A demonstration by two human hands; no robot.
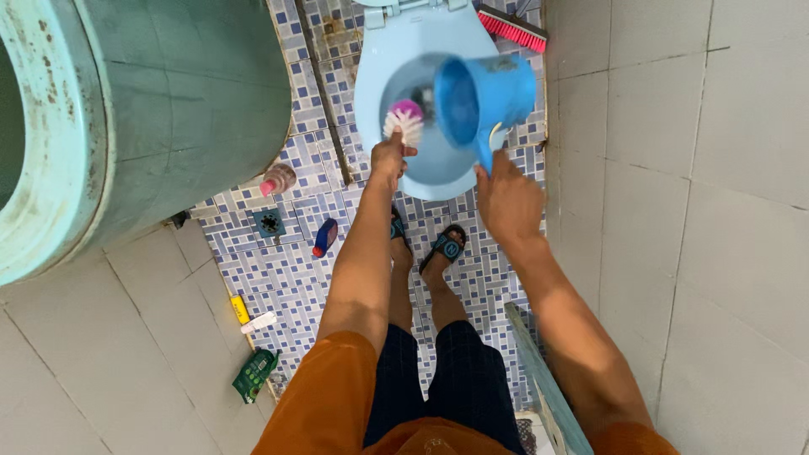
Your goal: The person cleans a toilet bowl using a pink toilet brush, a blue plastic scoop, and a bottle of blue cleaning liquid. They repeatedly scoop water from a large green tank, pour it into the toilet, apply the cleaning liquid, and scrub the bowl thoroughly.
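Seen from above the pale blue toilet bowl [375, 93]: the left hand [388, 158], fingers wrapped around the handle, holds a toilet brush with white-and-pink bristles [405, 121] over the bowl's near rim, its long axis running forward from the grip. The right hand [506, 198] clasps the handle of a blue plastic jug [484, 97], tilted over the bowl's right side, mouth facing the brush.

Scoop [484, 97] in my right hand [508, 202]: blue plastic, smooth, semi-gloss. Brush [404, 122] in my left hand [389, 158]: white plastic bristles, stiff-looking, w/ pink plastic core. Toilet bowl [375, 80]: pale blue ceramic, glossy, wet sheen inside. Floor [278, 278]: small mosaic tiles, blue/white, glazed. Wall tiles [725, 211]: white, smooth, satin. Big tank [168, 109]: green plastic, matt, grimy rim. My shirt sleeves: orange cloth.
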